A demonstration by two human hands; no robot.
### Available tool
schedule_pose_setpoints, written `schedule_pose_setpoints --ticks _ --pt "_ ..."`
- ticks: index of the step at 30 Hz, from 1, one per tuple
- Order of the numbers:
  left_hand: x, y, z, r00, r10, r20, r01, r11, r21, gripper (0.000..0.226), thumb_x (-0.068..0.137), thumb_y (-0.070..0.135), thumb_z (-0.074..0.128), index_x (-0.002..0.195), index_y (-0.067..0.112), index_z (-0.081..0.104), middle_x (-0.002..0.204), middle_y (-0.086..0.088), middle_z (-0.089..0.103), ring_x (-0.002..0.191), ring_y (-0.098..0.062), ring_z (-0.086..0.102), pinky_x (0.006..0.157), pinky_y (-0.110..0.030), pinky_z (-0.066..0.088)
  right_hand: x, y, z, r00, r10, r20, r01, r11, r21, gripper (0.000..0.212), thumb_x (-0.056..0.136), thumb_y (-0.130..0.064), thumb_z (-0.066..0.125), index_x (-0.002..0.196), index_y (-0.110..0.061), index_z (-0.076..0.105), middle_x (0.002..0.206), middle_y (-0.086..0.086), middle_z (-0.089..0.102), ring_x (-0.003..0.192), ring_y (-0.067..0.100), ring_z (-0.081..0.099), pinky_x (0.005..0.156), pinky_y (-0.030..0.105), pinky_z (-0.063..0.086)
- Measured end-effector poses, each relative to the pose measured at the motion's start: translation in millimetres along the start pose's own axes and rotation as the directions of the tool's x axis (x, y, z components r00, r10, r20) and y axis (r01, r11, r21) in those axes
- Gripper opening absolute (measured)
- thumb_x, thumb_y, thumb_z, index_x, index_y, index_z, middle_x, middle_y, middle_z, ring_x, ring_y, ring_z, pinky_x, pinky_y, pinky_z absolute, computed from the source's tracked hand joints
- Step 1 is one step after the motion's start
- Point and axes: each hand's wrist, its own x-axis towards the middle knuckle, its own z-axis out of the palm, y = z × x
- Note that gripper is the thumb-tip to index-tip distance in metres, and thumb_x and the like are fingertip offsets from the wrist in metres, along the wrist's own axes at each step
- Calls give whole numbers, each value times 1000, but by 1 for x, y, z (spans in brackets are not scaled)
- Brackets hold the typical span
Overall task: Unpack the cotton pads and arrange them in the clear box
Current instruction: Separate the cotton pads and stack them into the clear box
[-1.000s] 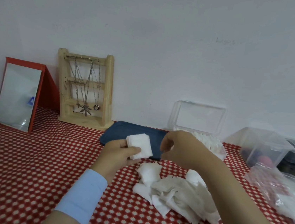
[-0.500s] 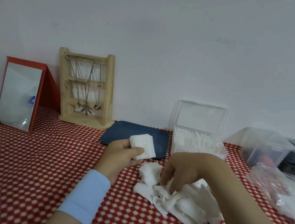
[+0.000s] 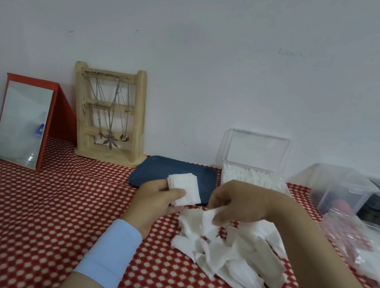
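**Clerk:** State of the work surface?

**Inspector:** On the red patterned cloth (image 3: 34,209) lies a loose heap of cotton pads (image 3: 231,250), near edge, right of centre. The clear box (image 3: 246,180) stands behind it against the wall, lid up, already holding rows of pads.

**Clerk:** And the hands?

**Inspector:** The left hand (image 3: 156,199) grips a squared stack (image 3: 185,187), thumb on top. The right hand (image 3: 241,201) pinches a single pad (image 3: 211,217) just above the heap, though it may be lifting two; the view is blurred there.

**Clerk:** Risks?

**Inspector:** Adding the pad one-handed could skew the stack and fan its edges. A loosened thumb would spill it.

**Clerk:** Change since half a second ago?

**Inspector:** The right hand was buried in the heap. It has risen with the pad toward the stack, which has held its place.
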Motion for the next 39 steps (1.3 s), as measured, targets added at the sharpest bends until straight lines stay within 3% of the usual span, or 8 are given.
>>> schedule_pose_setpoints --ticks 2,4,11,15,20,26,36,39 --pt "0 0 0 1000 -24 5 24 998 -60 16 97 11 65 109 7 74 108 -11 77 102 -26 74 77 -33 63 -1 4 -6 990 -34 -136 64 973 223 12 84 -16 77 88 -26 72 84 -13 72 77 4 65 78 27 55" --pt "0 1 1 998 -59 0 58 991 -120 17 98 15 65 108 5 74 107 -14 77 102 -28 74 77 -35 63 -3 5 -9 978 -29 -208 112 909 401 15 86 -6 73 97 -17 75 83 -5 73 70 5 63 68 22 52" --pt "-4 -1 6 998 -48 42 54 988 -146 16 98 16 65 108 8 75 103 -9 79 100 -24 75 74 -31 63 1 1 -9 961 104 -258 84 775 626 13 89 -3 72 100 -6 77 92 12 77 75 18 65 69 29 53" --pt "-5 -2 10 996 -41 75 50 991 -121 19 97 19 67 110 9 76 105 -9 79 99 -23 76 76 -32 62 -2 -8 -10 976 103 -194 77 666 742 16 90 -9 73 104 -3 76 97 18 77 73 20 68 63 31 47" --pt "-6 -3 12 993 -39 111 53 990 -130 22 99 19 64 114 8 75 108 -11 78 102 -24 75 83 -35 62 2 -13 -4 971 147 -186 47 652 757 16 87 -14 78 99 -3 78 95 21 76 73 26 63 56 29 44" --pt "-10 1 15 982 -48 185 96 962 -256 24 103 15 55 117 3 71 110 -15 77 102 -26 75 80 -32 64 8 -20 6 915 278 -293 -39 784 620 25 80 -21 85 93 -1 76 73 11 76 54 13 64 44 20 43" --pt "-13 5 18 984 -49 171 104 939 -327 28 103 25 56 117 5 70 106 -14 78 97 -23 77 76 -31 63 7 -23 6 875 319 -366 -81 839 538 35 78 -23 85 96 5 72 84 17 77 62 20 66 48 24 45" --pt "-12 4 18 988 -18 152 58 963 -264 26 98 27 64 113 7 74 106 -11 79 102 -23 75 80 -31 63 8 -25 7 876 306 -374 -80 855 513 34 78 -25 84 94 2 73 83 14 77 67 24 72 58 32 55"
